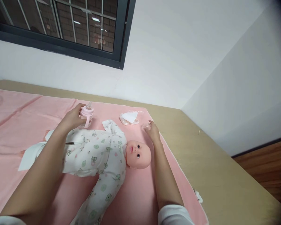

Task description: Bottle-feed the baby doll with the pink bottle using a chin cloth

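Note:
My left hand (75, 116) is closed around a baby bottle (87, 112) with a pale pink collar, a pink handle and a clear teat pointing up. My right hand (152, 131) has its fingers closed on a small clear plastic cap (146, 126), partly hidden by the fingers. Between my arms lies a baby doll (93, 153) on its back, in a white outfit with green and pink prints. Its bald head (140, 154) points right, close to my right forearm. My left forearm crosses above its legs.
A pink sheet (135, 193) covers much of the wooden surface (192, 147). Beyond the doll lies a clear packet with white tissue (129, 117). A small white scrap (198, 197) sits at the sheet's right edge. Behind are a white wall and a barred window (84, 25).

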Tool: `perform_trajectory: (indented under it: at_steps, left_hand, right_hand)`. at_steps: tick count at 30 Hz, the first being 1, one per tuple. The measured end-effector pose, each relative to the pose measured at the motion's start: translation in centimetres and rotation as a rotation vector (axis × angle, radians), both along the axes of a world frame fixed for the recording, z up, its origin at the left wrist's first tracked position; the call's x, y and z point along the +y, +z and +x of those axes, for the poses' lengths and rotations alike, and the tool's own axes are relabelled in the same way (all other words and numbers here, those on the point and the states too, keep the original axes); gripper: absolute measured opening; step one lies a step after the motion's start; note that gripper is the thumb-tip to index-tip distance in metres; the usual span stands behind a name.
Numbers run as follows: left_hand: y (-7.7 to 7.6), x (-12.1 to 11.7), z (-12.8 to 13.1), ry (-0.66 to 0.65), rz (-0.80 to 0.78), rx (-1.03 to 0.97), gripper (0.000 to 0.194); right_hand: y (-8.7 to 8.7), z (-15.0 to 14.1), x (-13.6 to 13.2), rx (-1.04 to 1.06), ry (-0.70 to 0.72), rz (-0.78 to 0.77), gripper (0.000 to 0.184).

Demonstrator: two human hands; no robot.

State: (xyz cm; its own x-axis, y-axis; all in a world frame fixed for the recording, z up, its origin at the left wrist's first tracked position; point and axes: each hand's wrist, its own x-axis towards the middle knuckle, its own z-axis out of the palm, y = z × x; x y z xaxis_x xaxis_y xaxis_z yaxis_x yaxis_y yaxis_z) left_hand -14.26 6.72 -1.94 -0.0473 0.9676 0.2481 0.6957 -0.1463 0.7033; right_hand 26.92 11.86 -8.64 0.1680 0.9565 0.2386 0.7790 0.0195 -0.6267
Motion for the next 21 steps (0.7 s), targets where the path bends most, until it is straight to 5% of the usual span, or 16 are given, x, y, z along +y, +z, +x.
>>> perform_trajectory:
  at_steps: [7,15,21]
  left_hand:
    - [-1.7,1.0,-1.7,0.07,-0.025,0.063,0.08]
    - [-1.7,0.4,-2.2,0.173,-0.062,0.116,0.066]
    - [-3.5,1.4,-3.3,0.233,-0.074,0.246,0.058]
  right_hand:
    - [-3.3,0.0,0.4,-0.054,-0.046,-0.022,0.065]
    - [-4.8,0.6,0.6,0.098,-0.004,0.079,0.076]
    - [-5.2,0.8,0.8,0.148,-0.019,0.072,0.084]
